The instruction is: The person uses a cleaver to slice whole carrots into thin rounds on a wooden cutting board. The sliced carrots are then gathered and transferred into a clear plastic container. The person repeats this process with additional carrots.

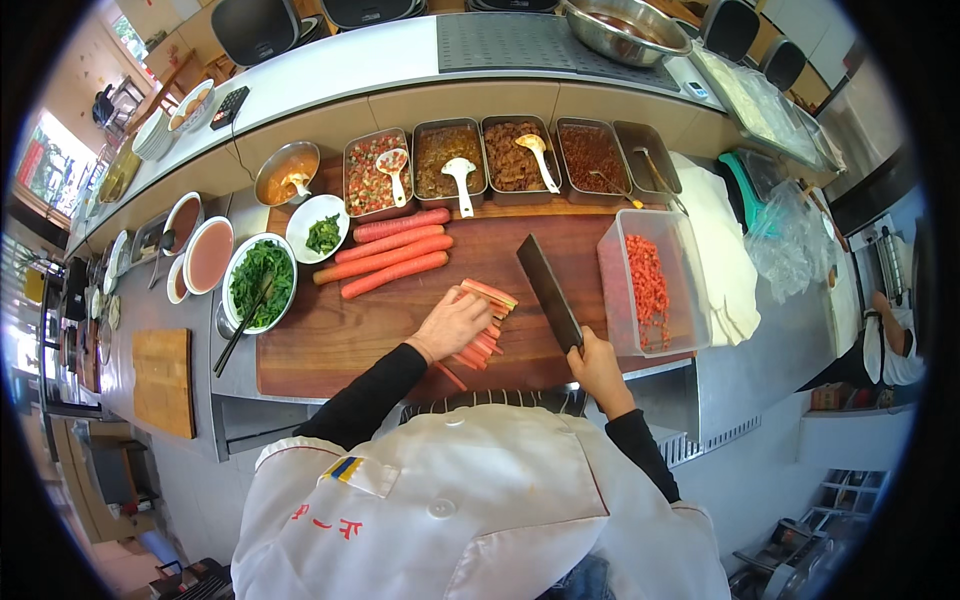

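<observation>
My left hand (454,328) rests with curled fingers on a bundle of carrot sticks (478,349), cut lengthwise, on the wooden cutting board (352,345). My right hand (600,367) grips the handle of a cleaver (549,292). Its dark blade is tilted and stands apart from the sticks, to their right. Several whole peeled carrots (394,259) lie side by side at the board's far left. On the right of the board, a clear plastic tub (611,300) holds finely diced carrot (646,281).
Metal pans of cooked toppings (521,154) line the board's far edge, most with spoons in them. Left are a bowl of leafy greens (260,281) with chopsticks, a small bowl of chopped greens (322,234) and sauce bowls (208,255). White cloth (720,262) lies right. Another person (892,337) stands far right.
</observation>
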A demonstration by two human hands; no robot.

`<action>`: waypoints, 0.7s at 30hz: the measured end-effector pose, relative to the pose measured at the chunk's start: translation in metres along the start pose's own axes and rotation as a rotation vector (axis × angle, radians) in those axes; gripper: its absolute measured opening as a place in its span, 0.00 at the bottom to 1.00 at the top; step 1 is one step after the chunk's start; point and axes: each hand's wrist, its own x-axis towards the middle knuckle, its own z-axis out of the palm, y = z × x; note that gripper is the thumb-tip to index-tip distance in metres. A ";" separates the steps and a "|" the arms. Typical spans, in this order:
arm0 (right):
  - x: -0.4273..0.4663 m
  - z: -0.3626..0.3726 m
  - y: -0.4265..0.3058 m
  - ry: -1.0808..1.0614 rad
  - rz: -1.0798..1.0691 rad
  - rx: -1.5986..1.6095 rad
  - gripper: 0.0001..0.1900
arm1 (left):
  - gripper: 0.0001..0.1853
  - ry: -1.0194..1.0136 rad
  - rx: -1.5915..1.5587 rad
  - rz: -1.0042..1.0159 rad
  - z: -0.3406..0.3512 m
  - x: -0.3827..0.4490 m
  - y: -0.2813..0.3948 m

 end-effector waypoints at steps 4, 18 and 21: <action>-0.001 0.004 -0.005 0.009 0.019 -0.011 0.08 | 0.12 0.209 -0.211 -0.419 -0.042 -0.020 0.015; -0.003 0.009 -0.010 0.034 0.019 0.006 0.11 | 0.09 0.718 -0.627 0.263 -0.327 0.042 0.085; -0.006 0.011 -0.014 0.042 -0.011 -0.020 0.09 | 0.11 0.845 -0.716 0.192 -0.319 0.044 0.102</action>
